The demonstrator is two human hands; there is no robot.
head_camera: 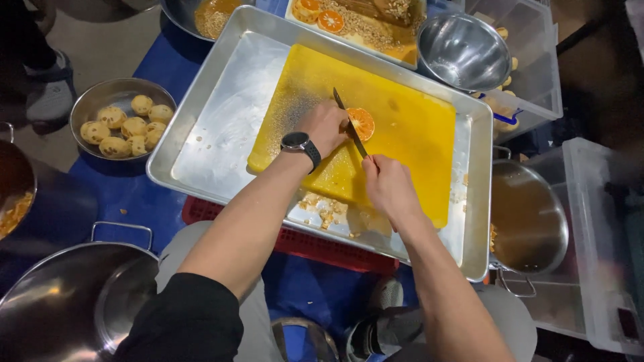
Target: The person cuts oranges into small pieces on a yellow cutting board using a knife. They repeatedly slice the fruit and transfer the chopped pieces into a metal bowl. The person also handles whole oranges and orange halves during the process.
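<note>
On a yellow cutting board (409, 127) set in a large steel tray (221, 127) lies an orange fruit half (363, 123), cut face up. My left hand (325, 126), with a black watch on the wrist, presses on the fruit from the left. My right hand (386, 184) grips the handle of a knife (349, 121); its blade runs up and away across the fruit's left side. Peel scraps (324, 209) lie in the tray below the board.
A steel bowl of whole speckled fruits (124, 124) sits at left. An empty steel bowl (463, 50) and a tray of cut halves (335, 19) are at the top. Big pots stand at lower left (74, 302) and right (526, 221), clear plastic bins (597, 228) at right.
</note>
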